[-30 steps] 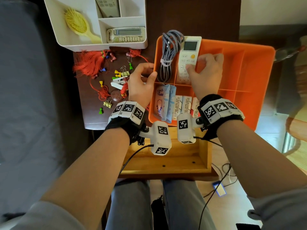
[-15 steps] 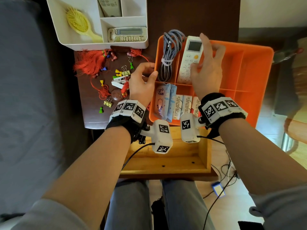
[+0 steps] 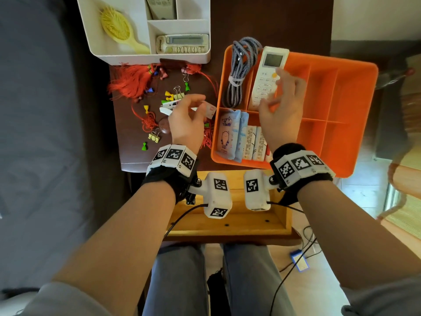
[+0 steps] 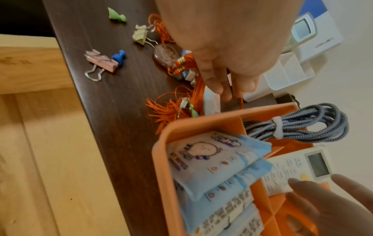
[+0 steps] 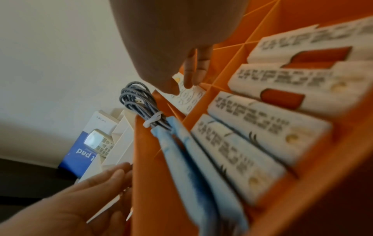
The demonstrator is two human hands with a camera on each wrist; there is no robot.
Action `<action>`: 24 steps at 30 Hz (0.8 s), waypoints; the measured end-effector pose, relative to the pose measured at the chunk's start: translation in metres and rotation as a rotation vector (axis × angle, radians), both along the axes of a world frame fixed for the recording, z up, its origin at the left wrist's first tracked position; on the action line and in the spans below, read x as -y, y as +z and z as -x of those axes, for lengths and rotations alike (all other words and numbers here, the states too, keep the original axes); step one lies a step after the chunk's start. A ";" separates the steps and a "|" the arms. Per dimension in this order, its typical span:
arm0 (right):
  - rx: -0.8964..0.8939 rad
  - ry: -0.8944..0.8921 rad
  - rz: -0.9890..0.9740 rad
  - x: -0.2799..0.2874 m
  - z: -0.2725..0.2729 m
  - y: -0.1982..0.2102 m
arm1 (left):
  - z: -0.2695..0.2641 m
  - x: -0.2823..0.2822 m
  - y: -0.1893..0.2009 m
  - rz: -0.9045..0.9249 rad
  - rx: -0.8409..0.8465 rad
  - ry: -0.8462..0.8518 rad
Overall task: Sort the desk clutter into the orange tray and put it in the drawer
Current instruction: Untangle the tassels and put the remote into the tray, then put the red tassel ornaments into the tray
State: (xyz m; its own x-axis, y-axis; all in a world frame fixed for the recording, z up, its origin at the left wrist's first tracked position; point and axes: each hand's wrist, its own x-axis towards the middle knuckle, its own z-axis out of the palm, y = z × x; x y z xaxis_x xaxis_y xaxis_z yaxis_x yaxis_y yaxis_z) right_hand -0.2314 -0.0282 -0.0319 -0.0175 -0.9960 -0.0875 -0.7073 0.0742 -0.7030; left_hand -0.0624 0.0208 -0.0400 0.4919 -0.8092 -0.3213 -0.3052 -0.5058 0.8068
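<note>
1. Left hand (image 3: 186,119) pinches a small white packet (image 3: 208,109) just left of the orange tray (image 3: 341,115).
2. Right hand (image 3: 281,112), fingers loosely spread, hovers over the tray's white remote (image 3: 266,76).
3. The wooden drawer (image 3: 230,222) sits open nearest.

Off to the far left of the dark desk (image 3: 127,153) there was a white organizer (image 3: 148,57) with a yellow hairbrush (image 3: 117,29) lying in its big section. A beige remote (image 3: 182,44) sat in the front slot and another greyish remote (image 3: 160,8) in the one behind. A blue and white box (image 5: 80,153) stood behind it against the wall. Grey bedding (image 3: 45,133) ran along the left, and down on the pale floor there were black cables (image 3: 305,238) and a little blue gadget (image 3: 299,263)
</note>
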 end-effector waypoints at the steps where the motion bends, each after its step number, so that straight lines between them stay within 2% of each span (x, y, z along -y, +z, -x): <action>1: 0.028 -0.007 0.011 -0.004 -0.003 0.000 | -0.005 -0.004 0.001 -0.001 0.028 0.019; 6: 0.137 0.026 0.044 -0.019 -0.021 -0.002 | -0.024 -0.021 0.002 -0.114 0.197 0.095; 12: 0.149 0.055 0.006 -0.032 -0.038 -0.005 | -0.035 -0.028 -0.009 -0.282 0.208 -0.033; 18: 0.141 0.037 -0.001 -0.033 -0.040 -0.004 | -0.037 -0.032 -0.022 -0.208 0.184 -0.049; 24: 0.108 0.044 0.023 -0.035 -0.043 -0.001 | -0.038 -0.037 -0.018 -0.113 0.126 -0.018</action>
